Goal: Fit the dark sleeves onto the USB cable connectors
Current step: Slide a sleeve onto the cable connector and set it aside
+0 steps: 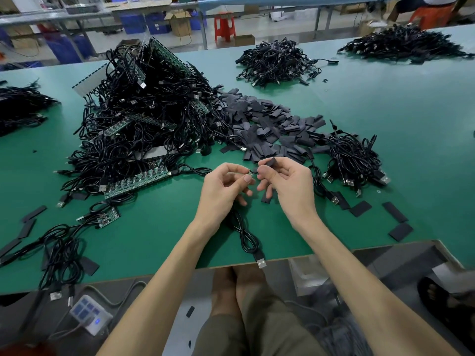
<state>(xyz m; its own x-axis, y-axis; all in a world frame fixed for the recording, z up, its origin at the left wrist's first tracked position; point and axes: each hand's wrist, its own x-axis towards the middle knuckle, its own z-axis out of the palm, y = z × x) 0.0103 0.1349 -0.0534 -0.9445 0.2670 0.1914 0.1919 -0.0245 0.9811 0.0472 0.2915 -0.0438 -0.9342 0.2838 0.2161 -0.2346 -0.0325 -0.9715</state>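
Observation:
My left hand (226, 187) pinches the small circuit-board end (250, 172) of a black USB cable (246, 237) between thumb and fingers. The cable hangs down from that hand, and its metal USB plug (261, 263) lies at the table's front edge. My right hand (285, 183) pinches a dark sleeve (270, 162) just right of the board end, almost touching it. Both hands hover above the green table (385, 111).
A big tangle of black cables with green circuit boards (144, 129) fills the left middle. Loose dark sleeves (267, 124) lie heaped behind my hands. A smaller cable bundle (354, 158) sits to the right. More cable heaps lie at the back. A power strip (90, 317) lies below the table edge.

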